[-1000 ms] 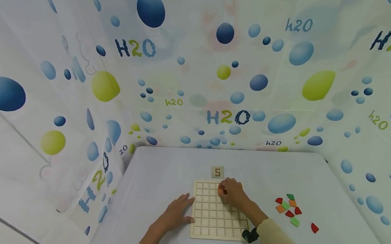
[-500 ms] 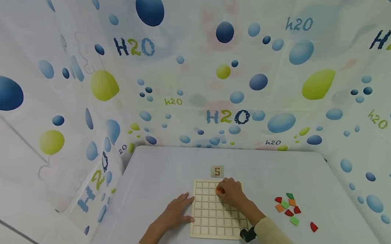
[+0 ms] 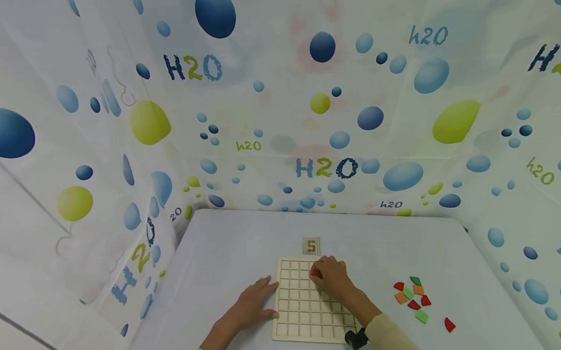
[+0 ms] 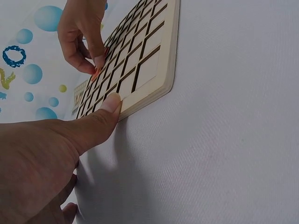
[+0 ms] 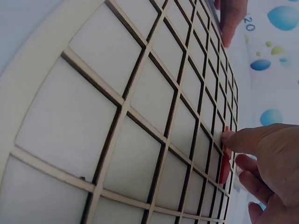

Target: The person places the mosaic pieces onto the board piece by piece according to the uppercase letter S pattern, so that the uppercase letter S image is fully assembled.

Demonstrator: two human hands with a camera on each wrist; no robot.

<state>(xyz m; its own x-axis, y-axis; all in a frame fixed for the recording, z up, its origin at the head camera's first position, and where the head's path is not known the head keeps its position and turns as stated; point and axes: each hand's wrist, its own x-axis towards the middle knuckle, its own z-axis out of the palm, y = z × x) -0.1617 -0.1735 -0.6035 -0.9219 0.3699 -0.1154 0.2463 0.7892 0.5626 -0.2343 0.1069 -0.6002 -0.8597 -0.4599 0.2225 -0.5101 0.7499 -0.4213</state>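
A pale wooden grid board [image 3: 297, 318] with square cells lies on the table. My left hand [image 3: 255, 304] rests at its left edge, fingers stretched out, and the thumb touches the rim near a corner in the left wrist view. At the far part of the grid, my right hand [image 3: 332, 276] pinches a small orange tile [image 4: 96, 74] between thumb and fingers, right at the cells. Close by that tile, a red piece [image 5: 224, 171] shows under the fingers in the right wrist view. The curled fingers partly hide both pieces.
Loose red, orange and green tiles [image 3: 413, 305] lie right of the board, with one red quarter-round piece [image 3: 449, 324] apart from them. Beyond the board lies a small pattern card [image 3: 311, 246] with a brown figure. A printed curtain [image 3: 267, 107] surrounds the white table [image 3: 227, 241].
My right hand has shifted slightly left with the orange tile, and less of the tile shows now. The left hand and the board have stayed nearly in place.
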